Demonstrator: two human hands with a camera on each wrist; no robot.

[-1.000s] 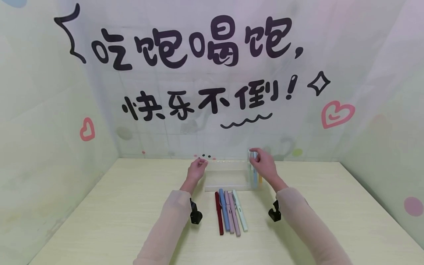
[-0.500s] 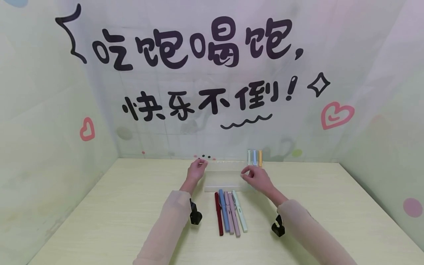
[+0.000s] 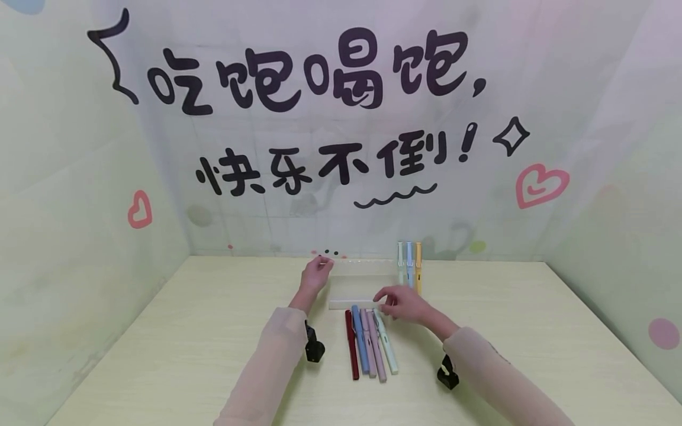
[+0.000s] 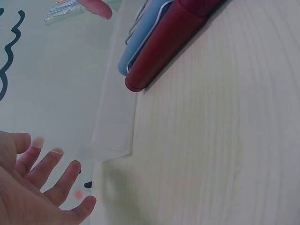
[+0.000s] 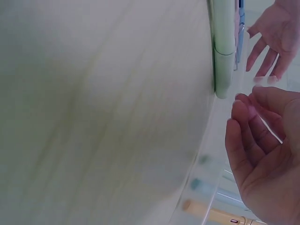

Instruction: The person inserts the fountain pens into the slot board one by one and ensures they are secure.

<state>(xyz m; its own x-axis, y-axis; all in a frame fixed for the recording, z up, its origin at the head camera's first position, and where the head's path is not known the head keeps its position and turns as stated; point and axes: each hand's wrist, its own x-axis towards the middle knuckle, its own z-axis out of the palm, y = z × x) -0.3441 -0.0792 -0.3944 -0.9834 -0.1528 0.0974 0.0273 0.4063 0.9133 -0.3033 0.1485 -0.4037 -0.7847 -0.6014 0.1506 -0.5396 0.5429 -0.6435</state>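
Note:
A clear plastic pen stand (image 3: 362, 288) stands at the back of the table. My left hand (image 3: 317, 273) pinches its upper left corner between thumb and fingertips. Standing upright at its right end are a pale green pen (image 3: 401, 254), a light blue pen (image 3: 409, 254) and a yellow-orange pen (image 3: 418, 254). Several capped pens lie side by side before the stand: a dark red pen (image 3: 352, 346), a blue pen (image 3: 360, 340), pinkish-lilac pens (image 3: 377, 349) and a mint pen (image 3: 387, 346). My right hand (image 3: 405, 305), fingers loosely bent and empty, hovers by the mint pen's cap end (image 5: 223, 70).
The light wooden table (image 3: 176, 355) meets a printed fabric wall (image 3: 298, 225) right behind the stand. Fabric walls also rise at the left and right. A black wrist camera (image 3: 315, 349) hangs under each sleeve.
My right hand has let go of the pale green pen at the stand and come down and left to the lying pens. The left hand has stayed at the corner.

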